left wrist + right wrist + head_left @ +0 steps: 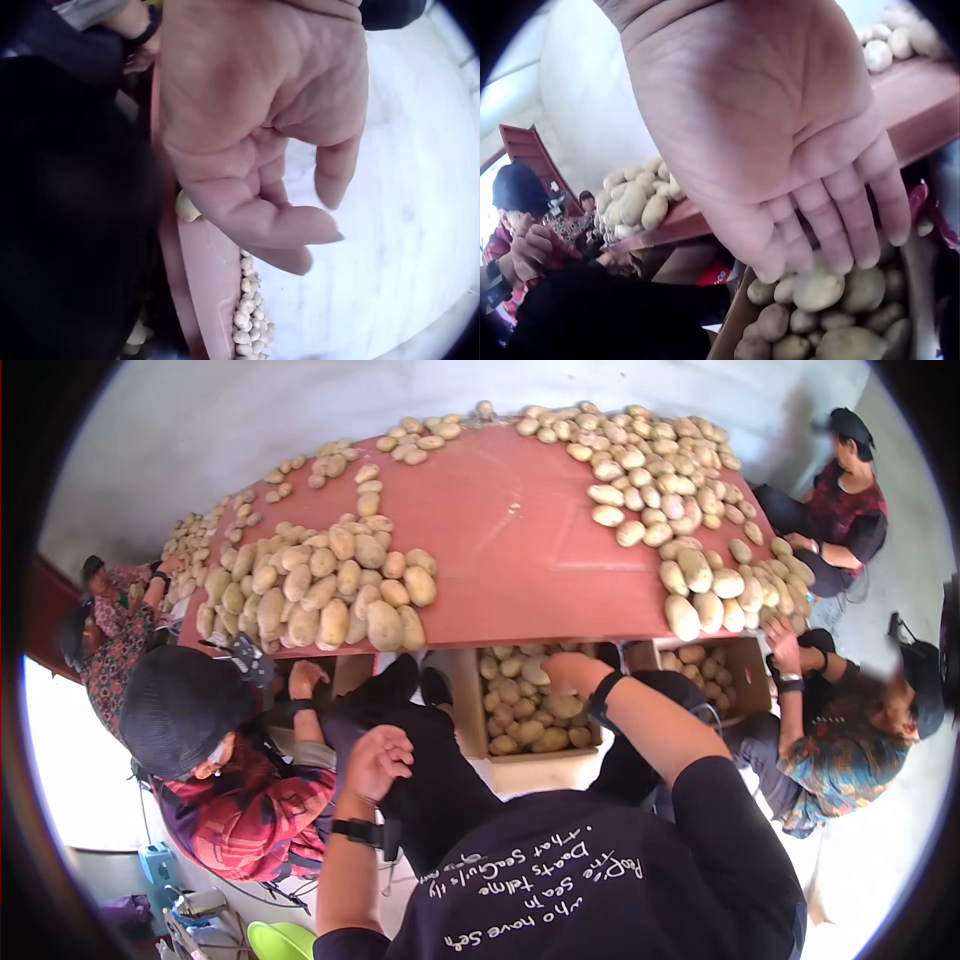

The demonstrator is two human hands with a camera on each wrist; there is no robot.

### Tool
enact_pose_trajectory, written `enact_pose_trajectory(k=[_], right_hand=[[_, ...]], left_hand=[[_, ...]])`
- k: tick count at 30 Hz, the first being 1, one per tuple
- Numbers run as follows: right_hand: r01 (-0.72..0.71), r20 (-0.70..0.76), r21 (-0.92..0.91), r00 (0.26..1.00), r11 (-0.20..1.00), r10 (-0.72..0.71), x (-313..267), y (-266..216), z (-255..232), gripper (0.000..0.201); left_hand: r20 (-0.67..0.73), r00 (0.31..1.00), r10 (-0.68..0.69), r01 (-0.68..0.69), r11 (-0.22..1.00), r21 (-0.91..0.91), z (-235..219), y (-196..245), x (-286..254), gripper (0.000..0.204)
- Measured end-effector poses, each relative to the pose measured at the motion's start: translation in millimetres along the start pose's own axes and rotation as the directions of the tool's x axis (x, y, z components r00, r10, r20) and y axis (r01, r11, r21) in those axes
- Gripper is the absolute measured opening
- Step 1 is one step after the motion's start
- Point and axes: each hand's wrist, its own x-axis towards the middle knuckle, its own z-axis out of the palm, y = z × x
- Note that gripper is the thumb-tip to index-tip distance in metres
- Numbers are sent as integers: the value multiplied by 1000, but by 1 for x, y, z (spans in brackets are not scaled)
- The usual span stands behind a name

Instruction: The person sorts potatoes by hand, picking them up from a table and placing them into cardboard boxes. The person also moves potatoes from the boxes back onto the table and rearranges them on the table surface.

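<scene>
My right hand (572,673) reaches over a cardboard box (530,772) of potatoes below the table edge. In the right wrist view its fingers (840,217) extend downward, nearly straight, and the fingertips overlap a large pale potato (819,291) on top of the heap. No potato shows within that palm. My left hand (378,763) is raised above my thigh, away from the table. Its palm and loosely bent fingers (277,225) show in the left wrist view, holding nothing.
A red table (520,560) carries a left potato heap (310,585) and a right potato heap (650,470). Another potato box (745,670) stands to the right. A person in red plaid (240,810) sits close on my left; others sit right and far left.
</scene>
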Motion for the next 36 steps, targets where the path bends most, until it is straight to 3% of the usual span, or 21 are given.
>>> enact_pose_trajectory(k=[1, 3, 7, 13, 16, 19, 20, 22, 25, 29, 30, 33, 36], right_hand=[[-24, -21, -21, 999, 999, 24, 18, -10, 8, 26], [-52, -77, -37, 996, 998, 49, 42, -10, 38, 37], [-147, -266, -69, 956, 987, 124, 55, -15, 73, 47], [-202, -192, -120, 965, 972, 177, 70, -14, 83, 54], [-167, -142, -48, 977, 985, 159, 58, -20, 71, 53], [-86, -90, 339, 988, 937, 124, 43, -29, 45, 53], [-75, -13, 606, 994, 792, 105, 35, -34, 35, 53], [-109, 112, 948, 994, 299, 8, 15, -48, 8, 55], [-245, 157, 941, 927, -235, -339, -2, -57, -15, 55], [-178, -114, 865, 840, -468, -530, -23, -81, -43, 60], [-139, -104, 855, 898, -500, -428, -30, -91, -49, 63], [-144, -224, 827, 802, -544, -553, -36, -99, -55, 64], [-157, -213, 821, 808, -548, -550, -41, -109, -57, 67]], left_hand=[[32, 998, 45, -43, 997, -69, -4, -4, 1, 34], [-4, 994, 110, -110, 994, 12, 0, -4, 1, 32], [-15, 994, 112, -111, 990, 86, -3, -3, 0, 26], [-26, 993, 112, -109, 988, 109, -5, -1, 3, 23], [-14, 994, 110, -108, 989, 96, -2, -2, 5, 21], [8, 994, 111, -111, 992, 64, -1, -3, 7, 20], [-6, 993, 119, -118, 990, 80, 1, -3, 8, 22], [-8, 993, 114, -113, 990, 80, 4, -3, 8, 22], [-4, 993, 118, -117, 989, 86, 7, -2, 7, 22], [9, 990, 143, -144, 986, 79, 6, -7, 5, 20], [14, 989, 147, -148, 987, 69, 4, -8, 5, 19], [33, 987, 155, -157, 986, 59, 2, -10, 3, 19], [27, 984, 176, -177, 982, 68, -2, -10, -1, 19]])
